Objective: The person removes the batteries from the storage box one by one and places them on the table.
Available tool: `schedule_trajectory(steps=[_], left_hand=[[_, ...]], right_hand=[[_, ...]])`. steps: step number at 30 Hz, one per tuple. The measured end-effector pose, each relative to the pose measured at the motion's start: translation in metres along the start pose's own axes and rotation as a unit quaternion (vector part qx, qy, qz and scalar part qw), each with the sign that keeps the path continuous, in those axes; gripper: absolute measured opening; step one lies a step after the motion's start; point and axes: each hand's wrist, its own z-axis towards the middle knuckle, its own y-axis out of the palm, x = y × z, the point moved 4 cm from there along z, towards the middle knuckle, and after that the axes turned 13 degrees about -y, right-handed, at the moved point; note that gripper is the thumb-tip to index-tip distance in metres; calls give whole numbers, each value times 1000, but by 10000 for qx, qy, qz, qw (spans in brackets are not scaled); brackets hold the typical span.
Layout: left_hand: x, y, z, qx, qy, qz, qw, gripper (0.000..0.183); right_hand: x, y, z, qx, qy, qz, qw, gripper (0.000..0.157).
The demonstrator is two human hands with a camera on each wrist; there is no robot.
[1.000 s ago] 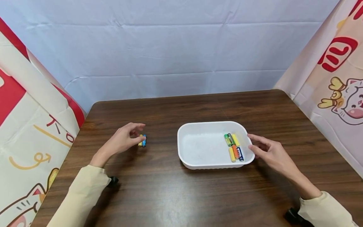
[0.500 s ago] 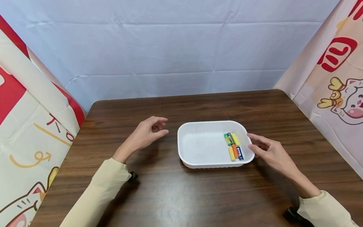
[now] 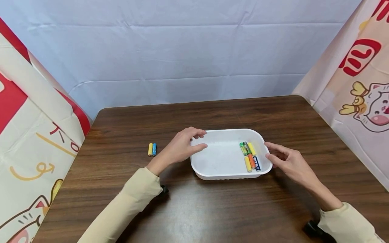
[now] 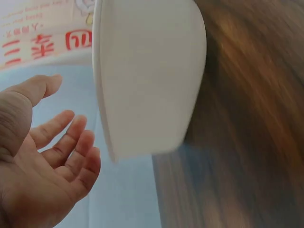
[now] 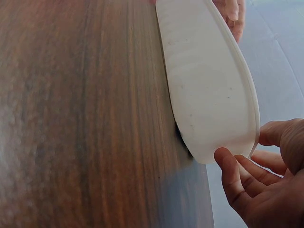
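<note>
This looks like a small makeshift booth — 1 brown wood-grain table (image 3: 212,209) curtained off on 3 sides. A creased pale sheet (image 3: 182,60) forms the back, while a left drape (image 3: 33,141) and a right drape (image 3: 337,101) carry cartoon animals and red print — the room beyond is hidden.

table (image 3: 194,209): dark brown, wood-grain top, far corners rounded, glare at the near middle. directly on it: one white tray (image 3: 217,157), upright, longer sides running left to right. well to the tray's left, one yellow battery (image 3: 150,149) and one blue battery (image 3: 154,149) lie flat, side by side, ends toward the far edge.
</note>
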Motion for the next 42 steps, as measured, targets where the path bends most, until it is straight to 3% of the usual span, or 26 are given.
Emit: schedule_trajectory(steps=[10, 15, 23, 34, 42], left_hand=[[32, 36, 13, -376, 231, 280, 9986, 43], [46, 59, 16, -622, 159, 546, 9964, 43], [54, 88, 24, -811, -105, 854, 9930, 43], [61, 115, 36, -1172, -490, 1261, 9838, 48], [69, 128, 46, -1249, -568, 1556, 9782, 47]], right_hand=[[-1, 0, 0, -28, 0, -35, 10000, 47], [-1, 0, -1, -31, 14, -34, 10000, 47], [-1, 1, 0, -4, -42, 60, 10000, 47], [-1, 1, 0, -22, -77, 54, 10000, 46], [-2, 1, 0, 25, -113, 121, 9999, 45]])
